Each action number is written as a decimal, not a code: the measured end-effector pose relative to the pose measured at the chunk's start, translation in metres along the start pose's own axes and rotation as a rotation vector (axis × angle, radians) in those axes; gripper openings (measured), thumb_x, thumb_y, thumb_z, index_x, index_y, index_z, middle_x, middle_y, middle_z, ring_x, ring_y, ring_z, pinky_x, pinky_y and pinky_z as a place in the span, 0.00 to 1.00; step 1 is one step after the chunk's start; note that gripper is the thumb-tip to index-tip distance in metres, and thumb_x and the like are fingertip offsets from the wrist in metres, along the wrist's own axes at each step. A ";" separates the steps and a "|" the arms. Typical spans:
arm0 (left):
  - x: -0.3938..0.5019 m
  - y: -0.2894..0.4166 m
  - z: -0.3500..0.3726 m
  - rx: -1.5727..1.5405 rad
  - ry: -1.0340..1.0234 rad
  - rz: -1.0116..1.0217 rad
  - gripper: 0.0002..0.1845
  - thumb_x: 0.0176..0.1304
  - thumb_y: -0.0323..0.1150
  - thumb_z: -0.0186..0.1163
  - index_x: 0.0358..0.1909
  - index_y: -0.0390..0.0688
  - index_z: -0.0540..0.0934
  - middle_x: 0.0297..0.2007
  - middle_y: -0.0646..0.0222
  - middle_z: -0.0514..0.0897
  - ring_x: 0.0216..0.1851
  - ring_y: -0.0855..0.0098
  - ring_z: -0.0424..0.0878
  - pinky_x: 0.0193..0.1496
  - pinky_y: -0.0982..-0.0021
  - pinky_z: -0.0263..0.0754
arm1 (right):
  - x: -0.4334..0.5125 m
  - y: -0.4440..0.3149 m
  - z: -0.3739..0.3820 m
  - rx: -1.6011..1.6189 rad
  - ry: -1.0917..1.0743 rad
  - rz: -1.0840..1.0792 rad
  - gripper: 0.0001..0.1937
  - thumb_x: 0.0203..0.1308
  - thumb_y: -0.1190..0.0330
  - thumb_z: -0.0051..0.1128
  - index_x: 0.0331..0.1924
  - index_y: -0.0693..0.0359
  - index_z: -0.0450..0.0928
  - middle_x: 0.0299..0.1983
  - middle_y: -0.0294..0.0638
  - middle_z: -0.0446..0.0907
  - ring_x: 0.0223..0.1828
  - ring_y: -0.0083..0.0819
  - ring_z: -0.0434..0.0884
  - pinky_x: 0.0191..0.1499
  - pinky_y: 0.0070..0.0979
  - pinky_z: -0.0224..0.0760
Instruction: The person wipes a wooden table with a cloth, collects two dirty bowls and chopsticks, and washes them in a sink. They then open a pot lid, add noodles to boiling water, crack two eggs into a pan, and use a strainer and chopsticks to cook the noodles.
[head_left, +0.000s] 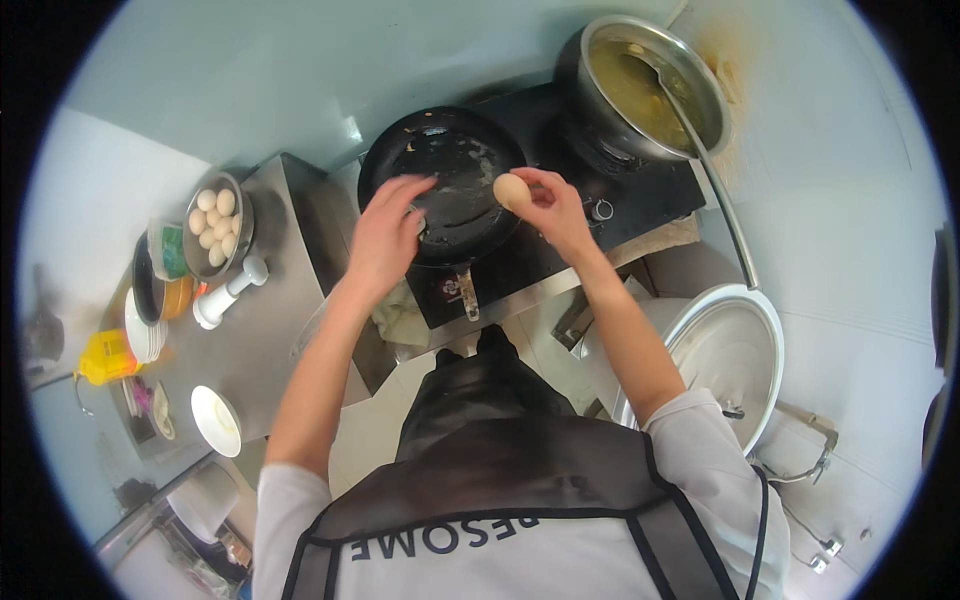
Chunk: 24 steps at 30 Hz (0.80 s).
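A whole egg (511, 192) is gripped by the fingertips of my right hand (551, 211), over the right side of a black frying pan (465, 169). The pan sits on a black stove with its handle towards me, and bits of residue show on its bottom. My left hand (390, 225) is slightly blurred above the pan's left edge, fingers apart. A small pale roundish thing shows beside its thumb; whether the hand touches it I cannot tell. More eggs (217, 221) lie in a metal bowl (247, 244) on the steel counter at the left.
A large metal pot (720, 112) of yellowish liquid holds a long ladle (709, 169) at the upper right. Below it stands a big round metal lid (776, 352). On the left counter are a white pump-like utensil (236, 292), stacked white plates (142, 330), a white bowl (216, 420) and a yellow bottle (109, 358).
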<state>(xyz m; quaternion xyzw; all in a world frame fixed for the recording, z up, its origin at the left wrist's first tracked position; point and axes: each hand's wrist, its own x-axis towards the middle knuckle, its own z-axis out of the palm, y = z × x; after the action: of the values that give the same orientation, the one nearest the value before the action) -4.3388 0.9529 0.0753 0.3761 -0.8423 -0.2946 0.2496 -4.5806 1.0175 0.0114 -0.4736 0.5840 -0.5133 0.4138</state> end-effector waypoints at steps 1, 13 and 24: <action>0.024 -0.002 0.006 -0.076 -0.040 0.086 0.20 0.58 0.19 0.51 0.53 0.42 0.73 0.52 0.63 0.74 0.53 0.68 0.73 0.52 0.73 0.69 | 0.013 -0.005 0.002 0.087 -0.061 0.122 0.19 0.50 0.73 0.59 0.50 0.65 0.75 0.41 0.37 0.79 0.41 0.23 0.77 0.44 0.21 0.70; 0.077 -0.047 0.027 -0.734 -0.215 -0.578 0.16 0.61 0.31 0.55 0.49 0.33 0.75 0.42 0.61 0.80 0.42 0.72 0.79 0.43 0.74 0.76 | 0.074 -0.020 0.045 -0.113 -0.217 0.130 0.20 0.50 0.67 0.61 0.47 0.67 0.76 0.40 0.42 0.81 0.39 0.27 0.81 0.43 0.21 0.73; 0.076 -0.060 0.038 -0.364 -0.082 -0.583 0.19 0.47 0.31 0.65 0.42 0.35 0.80 0.33 0.65 0.83 0.32 0.77 0.80 0.35 0.77 0.75 | 0.082 -0.009 0.067 -0.365 -0.143 0.040 0.18 0.42 0.66 0.65 0.40 0.63 0.80 0.34 0.42 0.83 0.36 0.28 0.83 0.41 0.22 0.74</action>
<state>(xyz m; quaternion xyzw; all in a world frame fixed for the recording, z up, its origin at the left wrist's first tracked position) -4.3795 0.8729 0.0226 0.5380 -0.6425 -0.5136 0.1840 -4.5321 0.9230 0.0121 -0.5642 0.6457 -0.3559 0.3716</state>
